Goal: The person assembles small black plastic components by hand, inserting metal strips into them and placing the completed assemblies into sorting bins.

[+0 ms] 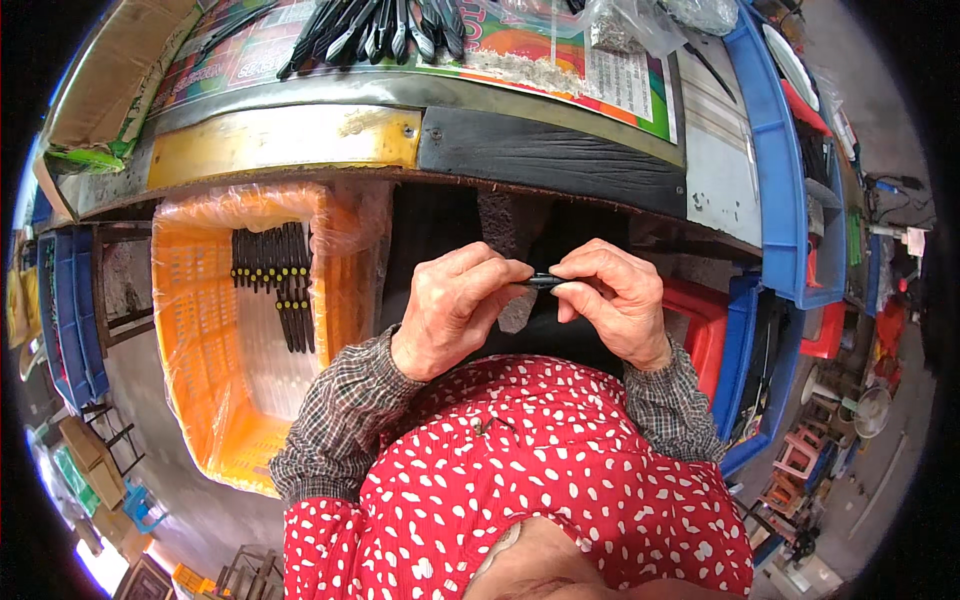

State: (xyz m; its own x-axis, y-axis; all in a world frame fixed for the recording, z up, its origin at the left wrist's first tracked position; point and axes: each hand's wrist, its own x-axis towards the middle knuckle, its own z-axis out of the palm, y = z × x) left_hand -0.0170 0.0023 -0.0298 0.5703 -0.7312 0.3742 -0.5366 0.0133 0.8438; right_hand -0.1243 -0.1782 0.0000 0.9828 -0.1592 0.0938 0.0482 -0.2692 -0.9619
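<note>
Between my two hands, in front of my lap, is a short slender black piece, held level. My left hand pinches its left end between thumb and fingertips. At the other end, the thumb and forefinger of my right hand are closed on it. The fingers cover most of the piece, so its exact kind does not show. In the orange crate to my left lie rows of slim black pieces with yellow dots. A fanned pile of long black pieces lies on the bench ahead.
The bench edge crosses just beyond my hands. Clear plastic film lines the crate. A blue tray stands at the bench's right end, with another blue bin and a red container below. A cardboard box sits far left.
</note>
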